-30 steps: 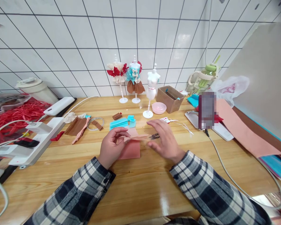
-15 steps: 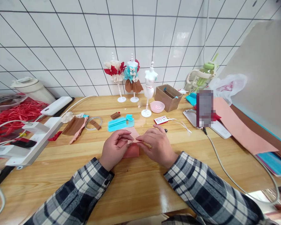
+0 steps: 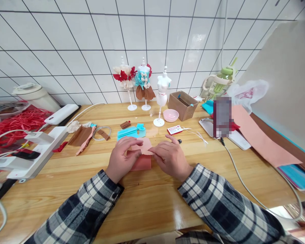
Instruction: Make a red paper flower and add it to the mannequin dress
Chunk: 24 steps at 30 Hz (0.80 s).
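Observation:
In front of me lies a folded piece of pink crepe paper (image 3: 144,145), its lower part a darker pink and resting on the table. My right hand (image 3: 171,157) pinches its right side at the fold between thumb and fingertips. On the left side, my left hand (image 3: 123,157) curls around the paper, thumb on the fold and fingers arched above; the lower fingers are hidden. Just beyond it is a pleated blue crepe paper strip (image 3: 128,133), partly covered by the left hand and the pink paper. A bare white mini dress form (image 3: 162,91) stands farther back.
Two dressed mini forms (image 3: 143,79) stand by the tiled wall. A cardboard box (image 3: 183,105), a pink bowl (image 3: 170,115) and a red-and-white packet (image 3: 175,130) are at centre right. Left are a power strip (image 3: 40,152), brown paper scraps (image 3: 80,137) and a wire coil (image 3: 101,133).
My left hand has shifted slightly left, its thumb and index finger wider apart. More of the pink paper shows between the hands. The right hand has barely moved.

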Motion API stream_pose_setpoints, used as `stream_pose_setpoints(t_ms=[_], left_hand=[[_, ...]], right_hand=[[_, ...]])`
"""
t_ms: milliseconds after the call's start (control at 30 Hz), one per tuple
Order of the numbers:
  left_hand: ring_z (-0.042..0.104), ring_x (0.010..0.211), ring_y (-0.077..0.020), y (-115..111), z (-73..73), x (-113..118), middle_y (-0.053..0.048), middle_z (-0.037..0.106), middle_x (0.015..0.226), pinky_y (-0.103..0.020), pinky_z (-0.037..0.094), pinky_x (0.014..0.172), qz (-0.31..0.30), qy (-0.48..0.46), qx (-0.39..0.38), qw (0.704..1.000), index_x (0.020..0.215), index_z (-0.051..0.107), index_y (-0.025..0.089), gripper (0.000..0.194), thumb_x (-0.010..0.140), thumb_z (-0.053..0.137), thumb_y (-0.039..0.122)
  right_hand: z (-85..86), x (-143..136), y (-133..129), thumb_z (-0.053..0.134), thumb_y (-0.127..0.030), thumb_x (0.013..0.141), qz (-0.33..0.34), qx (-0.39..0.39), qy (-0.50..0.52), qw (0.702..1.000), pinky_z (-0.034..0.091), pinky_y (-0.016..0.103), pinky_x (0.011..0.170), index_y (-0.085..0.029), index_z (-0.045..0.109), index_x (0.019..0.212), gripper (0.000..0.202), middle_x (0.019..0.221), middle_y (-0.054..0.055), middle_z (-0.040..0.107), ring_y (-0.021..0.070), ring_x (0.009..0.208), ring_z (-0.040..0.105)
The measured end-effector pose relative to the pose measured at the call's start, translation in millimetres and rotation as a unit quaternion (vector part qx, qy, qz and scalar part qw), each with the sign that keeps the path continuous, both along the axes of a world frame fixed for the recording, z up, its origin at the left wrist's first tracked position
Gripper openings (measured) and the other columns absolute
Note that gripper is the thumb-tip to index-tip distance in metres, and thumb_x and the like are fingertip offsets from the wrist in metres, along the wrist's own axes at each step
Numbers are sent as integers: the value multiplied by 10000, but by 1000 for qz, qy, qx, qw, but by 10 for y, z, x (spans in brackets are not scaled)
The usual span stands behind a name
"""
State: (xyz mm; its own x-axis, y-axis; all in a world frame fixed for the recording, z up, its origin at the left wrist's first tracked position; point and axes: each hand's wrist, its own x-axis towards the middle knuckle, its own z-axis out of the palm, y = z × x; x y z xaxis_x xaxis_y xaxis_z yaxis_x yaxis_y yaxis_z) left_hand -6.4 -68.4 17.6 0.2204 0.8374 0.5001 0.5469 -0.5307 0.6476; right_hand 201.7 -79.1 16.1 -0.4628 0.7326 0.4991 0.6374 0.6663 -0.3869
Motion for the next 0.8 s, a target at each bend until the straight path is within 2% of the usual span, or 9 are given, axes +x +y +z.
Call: stream_pose_setpoints(t_ms=[100, 200, 300, 400, 467, 533, 600, 700, 800], left_hand=[[621, 872, -214, 30, 20, -34, -37, 695, 801, -416, 382, 992, 3, 24, 24, 999, 750, 676, 216, 91, 786, 611, 269], [622, 844, -209, 19, 7, -15, -36, 689, 789, -435, 362, 1014, 6, 34, 9, 999, 736, 663, 213, 106, 781, 604, 289], [623, 838, -205, -8, -5, 18, -34, 692, 795, -446, 343, 1031, 7, 42, 4, 999, 727, 656, 214, 128, 790, 584, 300], [625, 826, -208, -23, 6, 29, -33, 697, 791, -438, 360, 1012, 17, 28, 6, 999, 717, 649, 213, 141, 794, 578, 307], [622, 872, -225, -20, 24, 23, -38, 709, 826, -428, 373, 995, -2, 15, -4, 1000, 844, 665, 216, 143, 768, 619, 328], [610, 946, -247, 0, 37, 12, -45, 719, 897, -435, 356, 1002, -25, 25, -28, 999, 1040, 635, 223, 366, 706, 693, 362], [604, 977, -257, 38, 32, 0, -46, 720, 954, -461, 304, 1032, -28, 68, -46, 996, 1108, 615, 241, 480, 663, 732, 375], [610, 935, -248, 115, 0, -18, -39, 719, 936, -479, 274, 1031, -9, 148, -42, 988, 933, 693, 264, 244, 708, 688, 358], [610, 868, -239, 173, -19, -38, -51, 708, 841, -421, 386, 925, -36, 173, -54, 983, 802, 719, 243, 139, 745, 645, 346]], right_hand=[[22, -10, -12, 488, -327, 897, 7, -14, 0, 1000, 184, 432, 1095, -228, 631, 1074, 248, 971, 40, 702, 174, 935, 600], [17, -33, -12, 578, -474, 823, -6, -11, 25, 1000, 267, 417, 1050, -192, 554, 1192, 466, 1101, 96, 664, 214, 1018, 577], [-8, -45, -3, 547, -440, 859, -17, -6, 41, 999, 325, 379, 991, -205, 628, 1005, 288, 951, 68, 699, 188, 902, 604], [-35, -46, 8, 513, -352, 899, -18, -19, 59, 998, 306, 375, 1005, -221, 658, 859, 199, 820, 20, 715, 153, 784, 619], [-49, -43, 17, 525, -343, 895, -16, -41, 89, 995, 320, 363, 994, -221, 665, 851, 191, 819, 12, 726, 143, 751, 627], [-54, -35, 28, 546, -344, 884, -11, -56, 115, 992, 355, 344, 952, -216, 670, 831, 186, 804, 14, 730, 136, 708, 625], [-38, -16, 38, 567, -330, 871, -3, -53, 130, 990, 368, 339, 925, -211, 671, 820, 166, 779, 16, 726, 134, 685, 617], [36, 40, 47, 592, -316, 854, 10, -36, 151, 988, 346, 354, 951, -207, 665, 808, 139, 751, 10, 710, 129, 689, 611], [138, 135, 63, 595, -333, 846, 33, -54, 178, 982, 327, 381, 988, -199, 650, 762, 168, 704, 0, 679, 120, 652, 589]])
